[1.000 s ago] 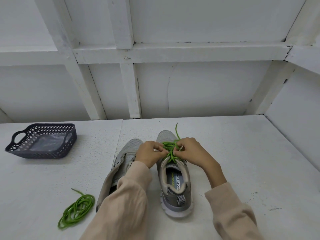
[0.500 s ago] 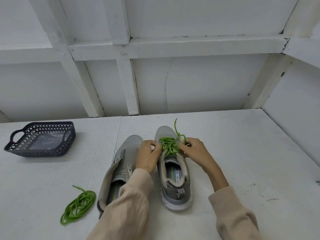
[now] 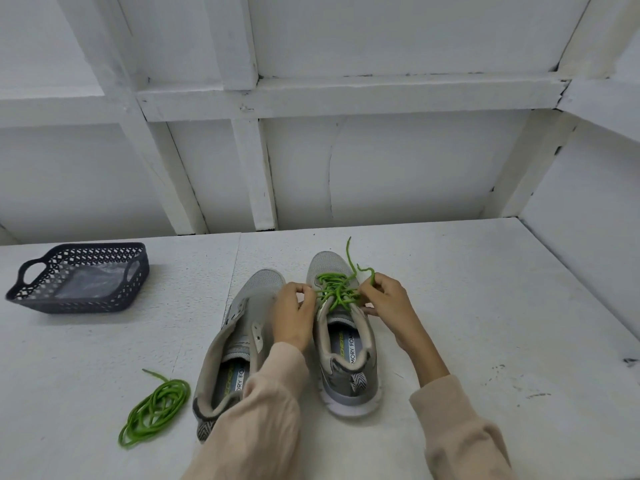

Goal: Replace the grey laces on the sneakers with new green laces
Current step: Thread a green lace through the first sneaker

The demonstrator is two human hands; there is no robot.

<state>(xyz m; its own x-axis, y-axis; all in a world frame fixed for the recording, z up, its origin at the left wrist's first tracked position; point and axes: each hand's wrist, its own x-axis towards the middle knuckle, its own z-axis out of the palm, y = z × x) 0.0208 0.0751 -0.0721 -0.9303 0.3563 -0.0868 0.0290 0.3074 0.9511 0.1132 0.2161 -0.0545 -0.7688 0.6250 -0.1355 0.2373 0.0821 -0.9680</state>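
Two grey sneakers stand side by side on the white table, toes pointing away. The right sneaker (image 3: 346, 358) carries a green lace (image 3: 334, 289) threaded across its eyelets, loose ends curling beyond the toe. My left hand (image 3: 292, 315) pinches the lace at the shoe's left edge. My right hand (image 3: 388, 303) pinches a strand of it at the right edge. The left sneaker (image 3: 242, 327) has no lace, its tongue open; my left sleeve covers part of it. A second green lace (image 3: 156, 410) lies coiled on the table to the left.
A dark perforated basket (image 3: 31, 299) with something pale inside sits at the far left of the table. White walls with beams close off the back and right side. Bare table surface (image 3: 502, 323) stretches to the right of the shoes.
My hands have drawn apart from the middle of the lacing to the two sides of the right sneaker. The lace's loose end now loops over my right hand.
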